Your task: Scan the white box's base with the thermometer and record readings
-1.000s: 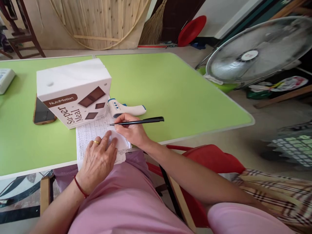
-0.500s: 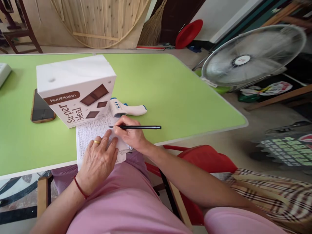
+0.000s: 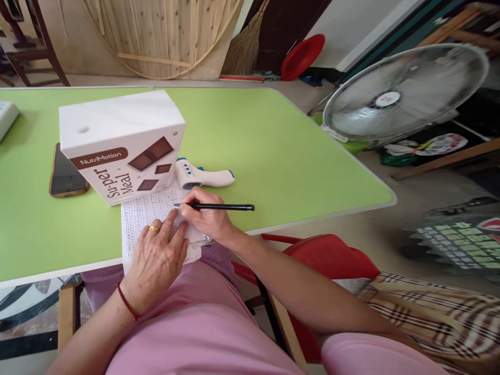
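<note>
Between thumb and fingers, my right hand (image 3: 208, 214) grips a black pen (image 3: 230, 207), its tip at the handwritten paper (image 3: 135, 214). My left hand (image 3: 160, 255) lies flat on the sheet with fingers stretched out, close to the pen tip. The paper overhangs the near table edge a little, and its far part runs under or behind a white NutriMotion box (image 3: 125, 117). Just beyond my right hand lies a white and blue infrared thermometer (image 3: 207, 177).
A phone (image 3: 68, 172) lies left of the box on the green table (image 3: 250, 135). Part of a white device (image 3: 7, 117) shows at the far left. A large fan (image 3: 406, 94) stands past the right end; a red chair (image 3: 328, 255) is at my right.
The pen's back end has dipped slightly toward me and shifted a little left as my right hand moved slightly. My left hand stays in place on the paper.
</note>
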Motion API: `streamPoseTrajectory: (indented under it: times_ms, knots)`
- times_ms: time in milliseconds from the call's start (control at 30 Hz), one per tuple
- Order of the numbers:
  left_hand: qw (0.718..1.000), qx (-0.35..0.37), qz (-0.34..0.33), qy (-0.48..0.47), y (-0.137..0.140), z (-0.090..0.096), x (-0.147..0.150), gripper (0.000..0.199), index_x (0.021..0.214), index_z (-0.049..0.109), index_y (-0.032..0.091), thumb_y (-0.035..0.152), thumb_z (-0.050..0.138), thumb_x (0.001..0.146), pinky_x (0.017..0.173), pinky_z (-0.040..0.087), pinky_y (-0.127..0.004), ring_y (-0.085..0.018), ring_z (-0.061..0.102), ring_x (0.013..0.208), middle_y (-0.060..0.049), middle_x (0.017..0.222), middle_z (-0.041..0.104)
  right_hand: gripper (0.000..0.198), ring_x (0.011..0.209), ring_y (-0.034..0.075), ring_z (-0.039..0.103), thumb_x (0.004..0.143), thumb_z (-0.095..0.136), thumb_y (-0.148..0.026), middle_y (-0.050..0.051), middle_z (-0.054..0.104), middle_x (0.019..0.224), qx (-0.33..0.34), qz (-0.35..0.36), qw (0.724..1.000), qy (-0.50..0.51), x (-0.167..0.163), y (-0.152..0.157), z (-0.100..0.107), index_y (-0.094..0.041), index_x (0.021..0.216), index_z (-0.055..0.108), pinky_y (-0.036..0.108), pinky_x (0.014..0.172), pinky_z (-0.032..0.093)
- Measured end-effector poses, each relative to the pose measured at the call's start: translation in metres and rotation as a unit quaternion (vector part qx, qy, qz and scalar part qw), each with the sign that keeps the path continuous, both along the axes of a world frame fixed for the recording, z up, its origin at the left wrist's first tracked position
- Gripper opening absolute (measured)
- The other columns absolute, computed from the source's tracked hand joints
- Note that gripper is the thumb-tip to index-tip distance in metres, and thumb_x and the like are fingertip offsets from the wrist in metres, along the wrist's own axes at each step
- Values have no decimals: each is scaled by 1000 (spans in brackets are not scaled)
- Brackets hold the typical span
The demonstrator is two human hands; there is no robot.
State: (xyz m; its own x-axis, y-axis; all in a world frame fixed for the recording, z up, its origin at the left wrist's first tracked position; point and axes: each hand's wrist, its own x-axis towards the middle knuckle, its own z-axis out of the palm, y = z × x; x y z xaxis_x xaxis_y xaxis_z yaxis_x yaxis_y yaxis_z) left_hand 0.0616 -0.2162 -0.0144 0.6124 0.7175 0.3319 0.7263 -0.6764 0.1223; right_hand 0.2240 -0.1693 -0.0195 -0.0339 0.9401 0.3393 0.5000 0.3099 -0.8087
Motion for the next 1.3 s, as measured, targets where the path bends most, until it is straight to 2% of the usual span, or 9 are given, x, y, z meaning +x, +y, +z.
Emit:
streamPoseTrajectory:
  times_ms: [333, 533, 867, 1300]
  knots:
    - [1000, 9, 2, 10, 0, 1, 0, 30, 120, 59, 14, 24, 43, 97, 74, 53, -44, -29, 57, 94, -15, 135, 56, 12, 51, 11, 43, 71, 51, -25, -4, 52, 54, -5, -1, 1000, 13, 0, 1, 0, -23, 61, 47, 24, 51, 37]
    - [1000, 11, 2, 14, 0, 1, 0, 29, 118, 60, 15, 24, 42, 97, 73, 52, -43, -29, 57, 93, -15, 135, 56, 12, 49, 10, 41, 72, 52, -22, -5, 49, 53, 13, -20, 999, 26, 0, 1, -2, -22, 62, 46, 24, 50, 36]
    - [1000, 11, 8, 15, 1, 1, 0, 30, 119, 60, 15, 24, 42, 97, 73, 53, -44, -29, 57, 91, -14, 135, 56, 12, 48, 9, 40, 70, 51, -21, -6, 49, 52, 37, 2, 999, 20, 1, 3, -4, -22, 60, 46, 22, 48, 35]
    - [1000, 15, 7, 13, 1, 0, 1, 30, 119, 61, 15, 24, 42, 97, 73, 54, -44, -29, 58, 92, -14, 134, 57, 12, 48, 8, 41, 71, 52, -18, -6, 50, 52, 56, -7, 998, 12, 1, 3, -5, -22, 61, 46, 21, 48, 36]
